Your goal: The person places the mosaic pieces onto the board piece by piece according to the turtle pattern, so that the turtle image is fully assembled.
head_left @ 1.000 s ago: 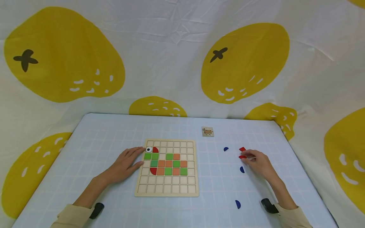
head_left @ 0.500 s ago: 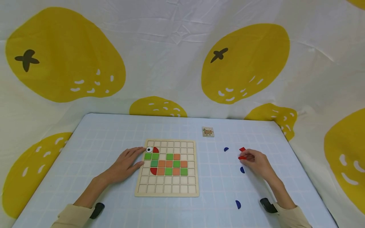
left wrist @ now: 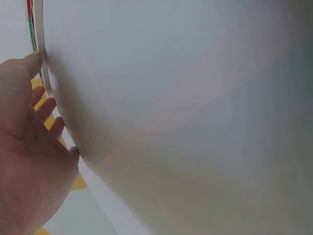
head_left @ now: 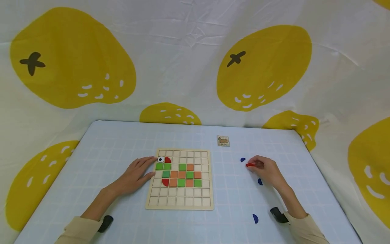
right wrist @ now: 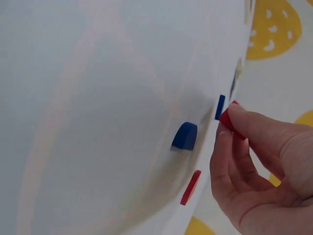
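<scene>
My left hand [head_left: 131, 178] rests at the left side of a wooden grid board [head_left: 179, 203], its fingertips and thumb touching the edge. Set in the board are green [head_left: 159, 166] and orange [head_left: 174, 174] square tiles, two red rounded pieces [head_left: 165, 182] and a white tile with an eye [head_left: 160, 159]. To the right, thumb and fingers of my right hand [head_left: 267, 169] pinch a small red piece [right wrist: 234, 123] just above the table. A second red piece [right wrist: 190, 187] lies on the table in the right wrist view; my hand hides it in the head view.
Blue half-round pieces lie about the right hand: one to its left [head_left: 242, 159], one under the wrist [head_left: 260, 182], one nearer the front [head_left: 255, 219]. A small printed card [head_left: 223, 141] lies behind the board. A patterned cloth [head_left: 176, 67] hangs beyond the table's back edge.
My right hand has carried the pinched red piece left and slightly back, away from where it was beside the other red piece. My left hand keeps its place at the board.
</scene>
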Tool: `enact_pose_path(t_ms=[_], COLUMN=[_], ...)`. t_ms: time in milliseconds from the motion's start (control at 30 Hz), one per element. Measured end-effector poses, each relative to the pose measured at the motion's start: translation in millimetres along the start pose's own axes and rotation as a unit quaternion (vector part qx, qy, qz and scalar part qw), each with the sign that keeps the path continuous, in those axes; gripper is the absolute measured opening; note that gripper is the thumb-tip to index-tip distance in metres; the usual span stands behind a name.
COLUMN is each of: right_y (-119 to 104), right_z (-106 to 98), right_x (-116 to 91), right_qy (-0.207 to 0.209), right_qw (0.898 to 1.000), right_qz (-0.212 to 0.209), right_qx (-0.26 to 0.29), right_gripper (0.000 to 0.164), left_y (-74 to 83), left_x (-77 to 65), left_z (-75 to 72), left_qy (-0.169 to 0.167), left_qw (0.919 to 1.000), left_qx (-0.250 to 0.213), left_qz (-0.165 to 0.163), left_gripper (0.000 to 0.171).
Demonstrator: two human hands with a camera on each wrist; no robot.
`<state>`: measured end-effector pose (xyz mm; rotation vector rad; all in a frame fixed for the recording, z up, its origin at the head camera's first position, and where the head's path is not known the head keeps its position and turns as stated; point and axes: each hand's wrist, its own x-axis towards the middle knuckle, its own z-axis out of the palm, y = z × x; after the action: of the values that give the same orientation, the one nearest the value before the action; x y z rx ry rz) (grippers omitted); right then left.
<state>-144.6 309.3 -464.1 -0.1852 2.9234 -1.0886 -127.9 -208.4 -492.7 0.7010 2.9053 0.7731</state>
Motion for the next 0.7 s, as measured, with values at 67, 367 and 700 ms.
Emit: enact_pose_path(t_ms=[67, 367, 700], right_y=[-3, -21, -42], right_z=[2, 14, 29], right_x=[3, 17, 28], right_qy=[0.0, -0.003, -0.004], right_qw=[1.0, 0.999, 0.996], right_qz=[-0.003, -0.036, -0.077], right_qx=[0.001, 0.021, 0.048], right_gripper=[0.014, 0.016, 0.02], left_y=[0.0, -0.5, 3.9], left_x=[0.3, -0.4, -0.9], left_z=[0.0, -1.2, -2.2], left_qy=[-0.001, 0.004, 0.009], left_qw=[1.0, 1.0, 1.0], left_qx=[0.0, -0.002, -0.004], left_qz=[0.0, -0.001, 0.003], left_gripper=[0.06, 0.061, 0.059])
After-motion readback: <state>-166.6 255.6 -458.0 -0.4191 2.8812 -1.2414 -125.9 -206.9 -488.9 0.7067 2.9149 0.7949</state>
